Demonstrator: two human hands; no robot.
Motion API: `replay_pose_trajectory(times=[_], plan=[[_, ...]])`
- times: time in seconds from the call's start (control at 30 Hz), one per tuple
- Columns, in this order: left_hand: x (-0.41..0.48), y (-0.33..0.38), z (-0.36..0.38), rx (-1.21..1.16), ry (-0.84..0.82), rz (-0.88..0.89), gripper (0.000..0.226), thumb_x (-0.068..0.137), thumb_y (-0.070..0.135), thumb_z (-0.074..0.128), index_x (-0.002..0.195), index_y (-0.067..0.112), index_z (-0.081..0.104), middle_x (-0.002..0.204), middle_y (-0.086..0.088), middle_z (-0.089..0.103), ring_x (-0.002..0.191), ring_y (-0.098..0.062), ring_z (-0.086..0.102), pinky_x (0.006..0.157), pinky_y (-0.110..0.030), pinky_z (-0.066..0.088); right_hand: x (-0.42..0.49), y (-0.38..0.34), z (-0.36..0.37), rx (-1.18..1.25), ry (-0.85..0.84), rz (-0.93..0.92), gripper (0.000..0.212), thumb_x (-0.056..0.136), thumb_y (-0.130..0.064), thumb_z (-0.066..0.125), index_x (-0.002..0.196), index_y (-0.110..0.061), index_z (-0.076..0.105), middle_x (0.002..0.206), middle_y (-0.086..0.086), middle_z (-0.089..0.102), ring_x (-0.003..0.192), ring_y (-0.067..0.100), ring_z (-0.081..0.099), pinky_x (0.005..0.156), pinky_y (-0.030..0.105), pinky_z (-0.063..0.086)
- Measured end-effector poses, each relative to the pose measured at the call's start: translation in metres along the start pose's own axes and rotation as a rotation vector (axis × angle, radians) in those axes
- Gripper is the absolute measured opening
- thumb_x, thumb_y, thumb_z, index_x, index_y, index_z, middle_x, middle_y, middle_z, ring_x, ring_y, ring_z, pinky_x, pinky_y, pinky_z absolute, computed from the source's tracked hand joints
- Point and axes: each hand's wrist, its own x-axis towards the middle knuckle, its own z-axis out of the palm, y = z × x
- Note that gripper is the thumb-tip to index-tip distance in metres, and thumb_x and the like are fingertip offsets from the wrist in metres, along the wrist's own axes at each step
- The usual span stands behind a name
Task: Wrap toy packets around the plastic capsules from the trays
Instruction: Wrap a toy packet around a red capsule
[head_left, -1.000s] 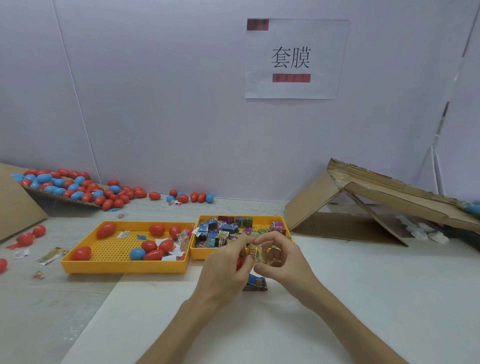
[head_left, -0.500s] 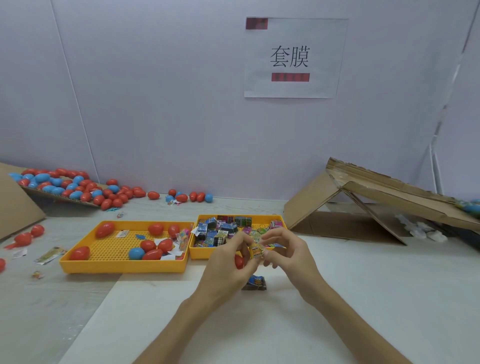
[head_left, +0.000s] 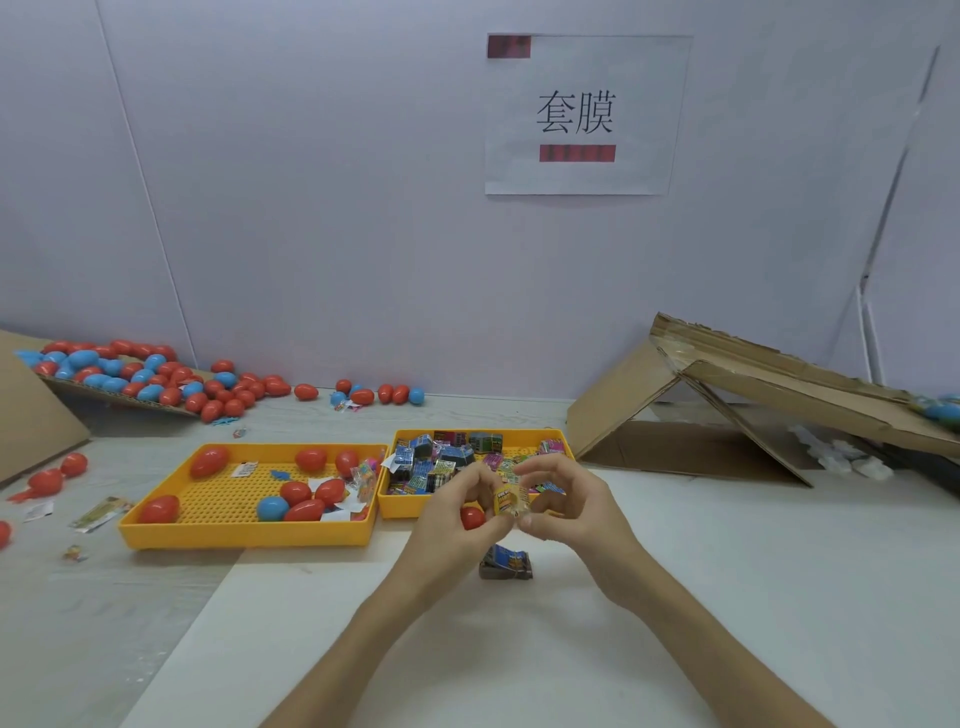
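Centrally, gripped red capsule (head_left: 471, 517) in curled left hand (head_left: 451, 526), just before packet tray (head_left: 408, 506). Pinched yellow toy packet (head_left: 510, 501) upright at fingertips of right hand (head_left: 571, 514), just right of and slightly above capsule. Could not discern packet's opening.

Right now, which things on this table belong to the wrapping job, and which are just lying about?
In the job: red plastic capsule held by left hand; yellow printed toy packet pinched with right hand; yellow plastic tray of capsules; yellow plastic tray of packets.
Lying about: folded brown cardboard sheet; white paper wall sign; loose flat wrapper, far left.
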Motion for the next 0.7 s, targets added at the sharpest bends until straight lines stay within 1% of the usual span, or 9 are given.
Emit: replay_pose_trajectory(times=[0.1, 0.17, 0.3, 0.4, 0.5, 0.53, 0.6, 0.63, 0.7], plan=[[-0.002, 0.0007, 0.0013, 0.012, -0.045, -0.006, 0.015, 0.085, 0.009, 0.065, 0.088, 0.023, 0.061, 0.082, -0.006, 0.061, 0.073, -0.019, 0.058, 0.07, -0.041, 0.056, -0.0013, -0.0014, 0.0013, -0.003, -0.057, 0.003, 0.046, 0.067, -0.007, 0.079, 0.111, -0.018, 0.068, 0.097, -0.004, 0.068, 0.072, 0.016, 0.062, 0.072, 0.027, 0.054], [-0.0023, 0.0007, 0.0018, 0.023, -0.054, -0.017, 0.014, 0.085, 0.008, 0.065, 0.088, 0.022, 0.061, 0.08, -0.004, 0.06, 0.071, -0.012, 0.056, 0.068, -0.038, 0.055, -0.0019, -0.0024, 0.0021, -0.011, -0.06, 0.0, 0.046, 0.067, -0.008, 0.079, 0.11, -0.018, 0.068, 0.095, -0.005, 0.069, 0.072, 0.016, 0.062, 0.072, 0.027, 0.054], [-0.0016, -0.0015, 0.0015, 0.072, -0.05, -0.034, 0.018, 0.088, 0.004, 0.066, 0.085, 0.021, 0.061, 0.075, 0.005, 0.058, 0.072, -0.014, 0.057, 0.071, -0.039, 0.055, -0.0027, -0.0048, 0.0018, -0.027, -0.038, -0.013, 0.043, 0.069, -0.013, 0.08, 0.111, -0.015, 0.068, 0.095, -0.003, 0.07, 0.073, 0.015, 0.063, 0.069, 0.024, 0.053], [-0.0022, -0.0022, 0.0025, 0.127, -0.043, -0.018, 0.016, 0.089, 0.008, 0.067, 0.085, 0.021, 0.058, 0.08, 0.003, 0.058, 0.079, -0.019, 0.059, 0.072, -0.036, 0.055, -0.0037, -0.0073, 0.003, -0.047, -0.034, -0.025, 0.042, 0.072, -0.017, 0.08, 0.111, -0.015, 0.067, 0.099, -0.002, 0.073, 0.075, 0.012, 0.067, 0.066, 0.021, 0.052], [-0.0018, -0.004, 0.0023, 0.139, -0.025, -0.005, 0.012, 0.09, 0.012, 0.068, 0.087, 0.018, 0.058, 0.079, 0.001, 0.058, 0.078, -0.021, 0.058, 0.07, -0.038, 0.053, -0.0044, -0.0069, 0.0056, -0.09, -0.035, -0.056, 0.035, 0.076, -0.014, 0.079, 0.11, -0.015, 0.068, 0.102, -0.002, 0.073, 0.074, 0.012, 0.068, 0.068, 0.022, 0.054], [-0.0018, -0.0036, 0.0024, 0.142, -0.019, 0.002, 0.012, 0.091, 0.015, 0.069, 0.087, 0.017, 0.058, 0.077, 0.002, 0.059, 0.076, -0.02, 0.057, 0.069, -0.039, 0.052, -0.0043, -0.0059, 0.0064, -0.117, -0.036, -0.072, 0.031, 0.08, -0.01, 0.078, 0.109, -0.016, 0.068, 0.103, -0.003, 0.073, 0.074, 0.012, 0.069, 0.069, 0.023, 0.054], [-0.0021, -0.002, 0.0029, 0.139, -0.012, 0.024, 0.012, 0.093, 0.02, 0.068, 0.084, 0.019, 0.06, 0.074, 0.012, 0.061, 0.071, -0.009, 0.057, 0.068, -0.036, 0.052, -0.004, -0.0036, 0.0082, -0.166, -0.032, -0.093, 0.024, 0.088, -0.003, 0.073, 0.106, -0.018, 0.069, 0.1, -0.004, 0.073, 0.074, 0.013, 0.069, 0.067, 0.022, 0.053], [-0.0024, -0.0012, 0.003, 0.132, -0.015, 0.035, 0.011, 0.094, 0.022, 0.067, 0.085, 0.022, 0.061, 0.075, 0.016, 0.063, 0.072, -0.006, 0.06, 0.069, -0.034, 0.053, -0.0039, -0.0029, 0.009, -0.176, -0.029, -0.092, 0.023, 0.091, -0.001, 0.07, 0.106, -0.019, 0.069, 0.098, -0.003, 0.073, 0.073, 0.013, 0.069, 0.065, 0.021, 0.052], [-0.0026, -0.0007, 0.0036, 0.126, -0.022, 0.051, 0.01, 0.094, 0.023, 0.066, 0.085, 0.023, 0.064, 0.077, 0.016, 0.067, 0.077, -0.009, 0.064, 0.07, -0.032, 0.057, -0.0037, -0.0019, 0.0096, -0.173, -0.024, -0.084, 0.022, 0.094, -0.002, 0.066, 0.106, -0.019, 0.069, 0.096, -0.001, 0.074, 0.071, 0.014, 0.069, 0.061, 0.022, 0.051]])
